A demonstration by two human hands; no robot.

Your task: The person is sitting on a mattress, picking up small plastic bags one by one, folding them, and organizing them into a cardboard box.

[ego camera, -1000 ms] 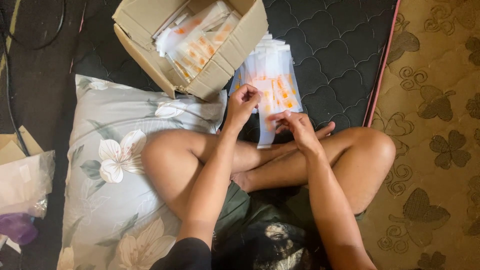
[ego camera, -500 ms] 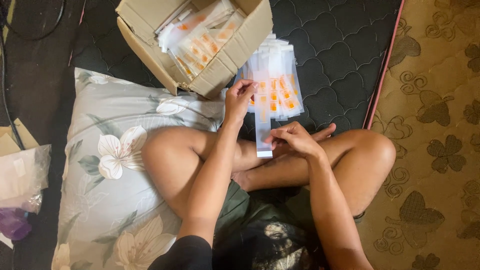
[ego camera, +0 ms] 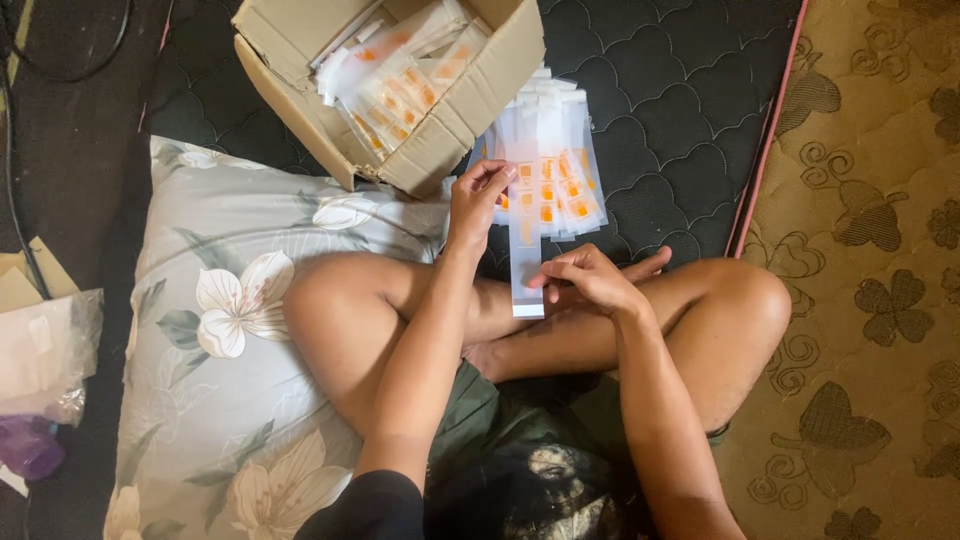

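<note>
At the left edge of the mattress (ego camera: 680, 120) lies a clear plastic bag (ego camera: 45, 350) on the floor, then a flowered pillow (ego camera: 230, 330) under the person's crossed legs. Near the mattress's top edge stands an open cardboard box (ego camera: 440, 120) full of clear packets with orange print. The left hand (ego camera: 478, 200) has its fingers pinched on the top of a long clear sleeve (ego camera: 525, 250), which hangs upright above the shin. Half a second ago the sleeve sat lower and the two hands were closer; now it is drawn up straighter. Behind it, a fanned pile of packets (ego camera: 565, 170) lies on the mattress just beside the box. The right hand (ego camera: 595, 280), fingers curled together, pinches the sleeve's lower right edge
</note>
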